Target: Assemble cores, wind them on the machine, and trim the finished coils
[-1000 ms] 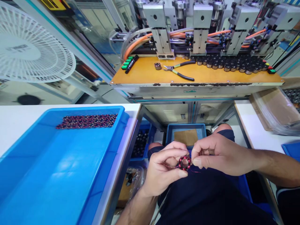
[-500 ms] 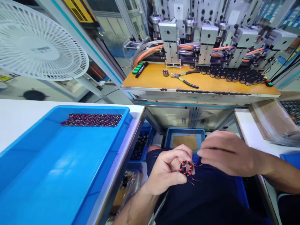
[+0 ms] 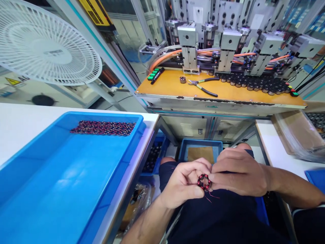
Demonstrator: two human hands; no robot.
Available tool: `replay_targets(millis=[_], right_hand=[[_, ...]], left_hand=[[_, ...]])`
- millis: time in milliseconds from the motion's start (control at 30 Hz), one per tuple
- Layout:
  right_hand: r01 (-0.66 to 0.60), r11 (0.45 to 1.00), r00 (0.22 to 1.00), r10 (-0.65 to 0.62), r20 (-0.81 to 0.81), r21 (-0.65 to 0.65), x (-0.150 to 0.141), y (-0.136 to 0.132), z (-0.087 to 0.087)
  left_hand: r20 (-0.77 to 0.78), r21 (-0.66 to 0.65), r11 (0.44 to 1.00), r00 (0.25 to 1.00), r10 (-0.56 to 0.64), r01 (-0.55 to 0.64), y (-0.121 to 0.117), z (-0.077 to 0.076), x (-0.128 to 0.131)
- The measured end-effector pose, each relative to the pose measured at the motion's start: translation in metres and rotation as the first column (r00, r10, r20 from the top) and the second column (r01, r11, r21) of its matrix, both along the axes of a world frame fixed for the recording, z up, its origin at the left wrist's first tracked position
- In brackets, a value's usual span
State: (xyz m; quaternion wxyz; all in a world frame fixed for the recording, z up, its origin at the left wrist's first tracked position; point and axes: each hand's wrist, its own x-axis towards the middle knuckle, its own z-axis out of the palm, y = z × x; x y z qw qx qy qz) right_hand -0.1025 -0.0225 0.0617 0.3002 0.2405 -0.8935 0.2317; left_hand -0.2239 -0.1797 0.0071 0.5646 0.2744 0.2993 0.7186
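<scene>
Wound ring: held above the lap, between the two hands; its open face is turned up toward the view, and no long axis is shown by the round shape
Ring and fingers: the ring lies to the right of the left thumb and to the left of the right fingers; both hands are about equally near, each at its own side of the rim
Look: dark and round, with red windings spaced about an open centre; thin red wire ends are left trailing below its right side
Left hand: the ring is gripped by thumb and fingers
Right hand: fingers bunched at the right edge; whether a wire is pinched cannot be told, the tips being partly hidden
Blue tray: set on the white worktop at left; similar rings are packed along its far end
Machine ledge: pliers are laid there, handles spread, beside one small metal part
</scene>
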Motion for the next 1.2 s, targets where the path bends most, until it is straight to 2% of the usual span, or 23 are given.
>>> replay_targets(millis=[167,300,500,600,667,767,833,900,1067,1200], right_hand=[[0.03,0.997,0.995,-0.037,-0.091,-0.071,-0.002,-0.006,-0.007],[0.127,0.98,0.978,-0.149,-0.146,-0.152,-0.001,-0.015,-0.012],[0.282,0.903,0.946,-0.317,-0.06,-0.324,0.003,-0.034,-0.015],[0.325,0.856,0.929,-0.368,-0.032,-0.402,0.006,-0.039,-0.018],[0.317,0.852,0.927,-0.371,-0.054,-0.418,0.008,-0.04,-0.02],[0.295,0.866,0.929,-0.359,-0.092,-0.403,0.011,-0.038,-0.022],[0.286,0.875,0.929,-0.353,-0.11,-0.39,0.014,-0.036,-0.022],[0.286,0.882,0.925,-0.357,-0.133,-0.375,0.015,-0.036,-0.022],[0.375,0.854,0.881,-0.45,-0.15,-0.36,0.016,-0.04,-0.024],[0.419,0.829,0.862,-0.491,-0.124,-0.369,0.016,-0.042,-0.024]], left_hand=[[-0.043,0.026,1.0,0.999,0.006,-0.005,0.001,-0.003,0.0],[-0.149,0.097,0.992,0.985,0.091,-0.077,0.001,-0.004,-0.003],[-0.391,0.195,0.953,0.873,0.292,-0.231,0.0,0.0,-0.002],[-0.446,0.242,0.925,0.813,0.373,-0.292,0.0,0.003,0.003],[-0.45,0.248,0.913,0.796,0.405,-0.324,-0.001,0.004,0.007],[-0.495,0.136,0.935,0.795,0.351,-0.329,-0.006,0.007,0.009],[-0.531,0.036,0.958,0.806,0.261,-0.286,-0.01,0.009,0.01],[-0.525,-0.006,0.97,0.826,0.206,-0.245,-0.013,0.01,0.012],[-0.439,0.051,0.961,0.859,0.265,-0.271,-0.013,0.01,0.021],[-0.388,0.149,0.941,0.858,0.337,-0.302,-0.012,0.009,0.021]])
